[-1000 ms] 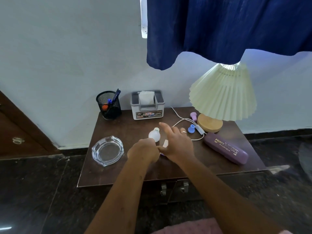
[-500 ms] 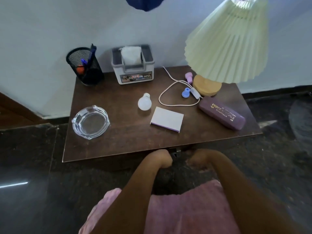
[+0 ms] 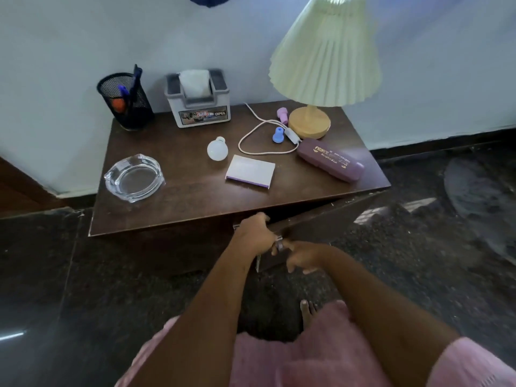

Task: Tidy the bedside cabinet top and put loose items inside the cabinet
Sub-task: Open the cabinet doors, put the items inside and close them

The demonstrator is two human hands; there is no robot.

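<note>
The brown bedside cabinet (image 3: 195, 202) carries a white bulb (image 3: 217, 149), a white notepad (image 3: 250, 171), a purple spectacle case (image 3: 331, 163), a glass ashtray (image 3: 134, 177), a small blue piece (image 3: 278, 134) and a small pink piece (image 3: 282, 114). Its right door (image 3: 321, 224) stands partly swung out. My left hand (image 3: 255, 233) grips that door's free edge at the metal handle (image 3: 279, 244). Just below and to the right, my right hand (image 3: 303, 258) hangs with loose, spread fingers and holds nothing. The inside of the cabinet is hidden.
A mesh pen holder (image 3: 125, 104) and a grey tissue box (image 3: 199, 99) stand along the wall. The pleated lamp (image 3: 324, 51) with its white cord (image 3: 265, 141) is at the back right. Dark stone floor (image 3: 418, 247) surrounds the cabinet; my knees are in pink cloth below.
Both hands have left the cabinet top and dropped to its front. The right door has swung outward. The view has tilted down and moved closer.
</note>
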